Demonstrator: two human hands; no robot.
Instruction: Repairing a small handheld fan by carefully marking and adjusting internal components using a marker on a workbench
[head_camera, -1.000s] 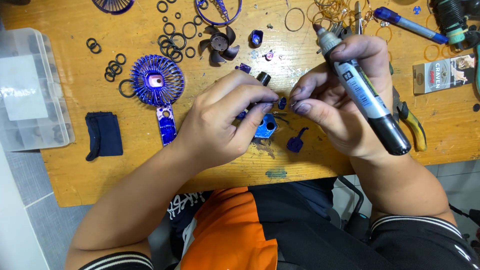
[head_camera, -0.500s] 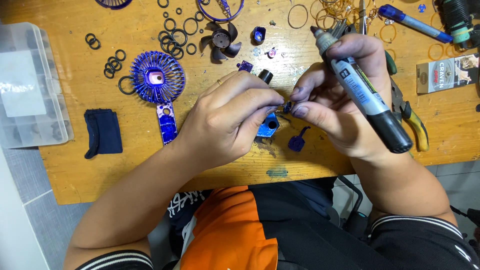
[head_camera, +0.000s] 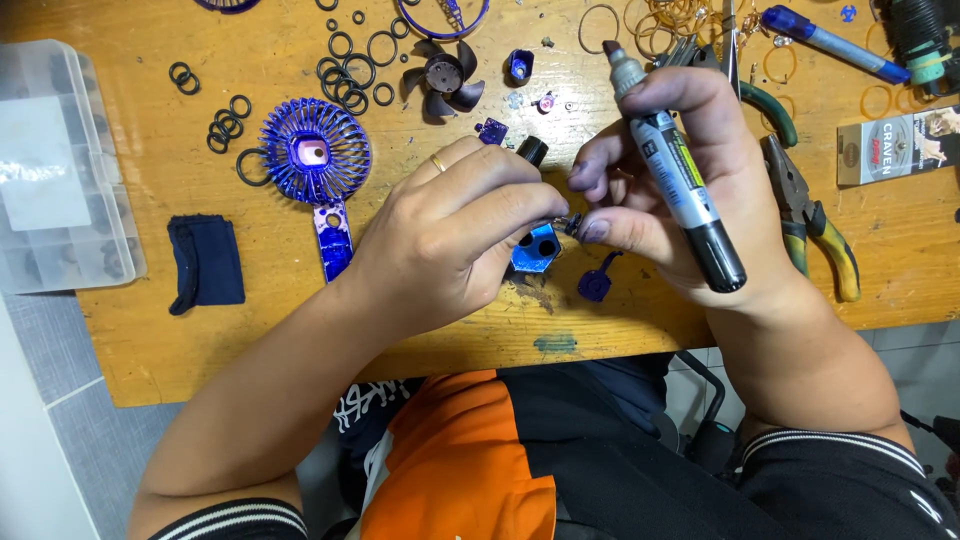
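My left hand (head_camera: 455, 235) and my right hand (head_camera: 690, 190) meet over the wooden table (head_camera: 200, 340), both pinching a tiny dark blue part (head_camera: 573, 224) between their fingertips. In the right hand there is also a thick marker (head_camera: 672, 170), uncapped, its tip pointing away from me. Right under the fingertips lies a blue plastic piece with round holes (head_camera: 536, 247). A small blue clip-shaped part (head_camera: 597, 284) rests just to its right. The left hand wears a ring.
A blue fan grille with handle (head_camera: 316, 160), a dark fan blade (head_camera: 445, 78), several black rubber rings (head_camera: 355, 55), pliers (head_camera: 812, 215), a blue pen (head_camera: 830, 42), a dark cloth (head_camera: 206, 263) and a clear organizer box (head_camera: 55, 165) lie around.
The two hands have drawn a little closer together around the tiny part; the marker has tilted slightly. Nothing on the table has moved.
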